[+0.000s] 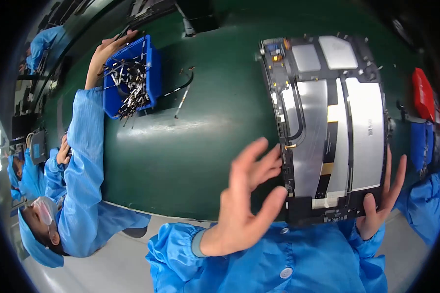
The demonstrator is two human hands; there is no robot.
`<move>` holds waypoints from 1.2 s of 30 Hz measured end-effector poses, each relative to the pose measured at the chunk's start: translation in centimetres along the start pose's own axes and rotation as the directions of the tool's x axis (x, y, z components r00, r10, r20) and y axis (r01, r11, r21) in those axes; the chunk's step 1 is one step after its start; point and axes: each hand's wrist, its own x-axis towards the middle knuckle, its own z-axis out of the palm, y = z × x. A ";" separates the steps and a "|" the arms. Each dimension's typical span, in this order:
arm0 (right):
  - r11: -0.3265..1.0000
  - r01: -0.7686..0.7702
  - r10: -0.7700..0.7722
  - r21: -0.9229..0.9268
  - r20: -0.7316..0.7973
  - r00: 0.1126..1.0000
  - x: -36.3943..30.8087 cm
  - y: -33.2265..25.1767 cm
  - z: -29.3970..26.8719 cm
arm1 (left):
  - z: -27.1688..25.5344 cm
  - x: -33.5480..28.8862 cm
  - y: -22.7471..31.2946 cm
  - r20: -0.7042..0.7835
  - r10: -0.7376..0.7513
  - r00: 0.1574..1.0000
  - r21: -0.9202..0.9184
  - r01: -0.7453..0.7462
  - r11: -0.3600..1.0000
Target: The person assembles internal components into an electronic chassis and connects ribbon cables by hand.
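Opened device (310, 141), 1; wearer's hands (239, 215) (374, 217), 2

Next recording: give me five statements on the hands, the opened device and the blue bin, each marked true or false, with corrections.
1. The right hand holds the opened device at its lower right corner. True.
2. The left hand is clenched in a fist. False: it is open, beside the device's left edge.
3. The blue bin contains a tangle of cables. True.
4. The co-worker's hand rests on the opened device. False: it is at the blue bin.
5. Some loose strips lie outside the bin on the green table. True.
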 end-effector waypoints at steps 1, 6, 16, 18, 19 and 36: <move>0.997 0.076 -0.076 -0.006 -0.025 0.997 0.1 0.4 -1.3 | 0.2 0.7 0.6 -0.011 -0.087 0.996 -0.141 0.084 0.986; 0.974 0.214 -0.218 -0.078 -0.047 0.975 -1.4 0.7 -4.8 | 0.1 3.6 0.1 0.156 -0.207 0.966 -0.201 0.237 0.951; 0.963 0.260 -0.262 -0.072 -0.005 0.965 -2.1 0.8 -5.2 | 0.7 4.3 1.2 0.138 -0.252 0.958 -0.001 0.255 0.967; 0.961 0.269 -0.269 -0.058 0.003 0.963 -2.1 0.9 -4.9 | 0.7 4.3 1.0 0.142 -0.250 0.958 -0.037 0.258 0.966; 0.951 0.289 -0.292 -0.107 -0.014 0.956 -1.6 0.6 -4.4 | 0.6 5.0 1.0 0.159 -0.242 0.957 -0.078 0.257 0.963; 0.928 0.123 -0.152 0.352 0.054 0.987 38.5 9.0 7.4 | -8.4 13.3 -3.8 0.159 0.593 0.789 0.987 -0.113 -0.113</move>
